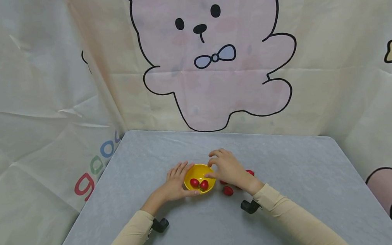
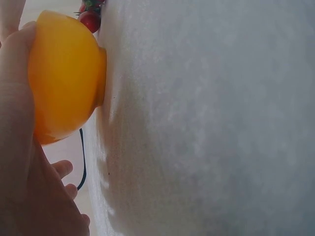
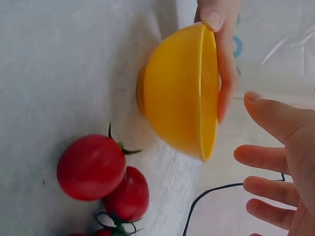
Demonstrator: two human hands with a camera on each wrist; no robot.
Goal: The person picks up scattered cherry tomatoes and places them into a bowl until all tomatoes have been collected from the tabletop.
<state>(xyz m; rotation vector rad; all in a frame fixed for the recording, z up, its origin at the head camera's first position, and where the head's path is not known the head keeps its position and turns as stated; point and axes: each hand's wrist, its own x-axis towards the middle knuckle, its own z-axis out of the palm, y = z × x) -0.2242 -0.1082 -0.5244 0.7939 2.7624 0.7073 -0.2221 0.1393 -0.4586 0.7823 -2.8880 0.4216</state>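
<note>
A small yellow bowl (image 1: pixel 208 171) stands on the table with two red cherry tomatoes (image 1: pixel 204 185) inside. My left hand (image 1: pixel 176 184) holds the bowl at its left side, thumb along the near rim and fingers spread toward the far rim. Over the bowl's right rim hovers my right hand (image 1: pixel 229 169), fingers apart and nothing between them. To the right of the bowl, partly hidden under the right hand, lie several more cherry tomatoes (image 3: pixel 92 167) with green stems.
The table (image 1: pixel 205 230) has a light grey cloth. Behind it hangs a curtain (image 1: pixel 337 98) with a cartoon bear; another curtain (image 1: pixel 36 132) closes off the left side. Black camera mounts (image 1: pixel 160 225) sit at both wrists.
</note>
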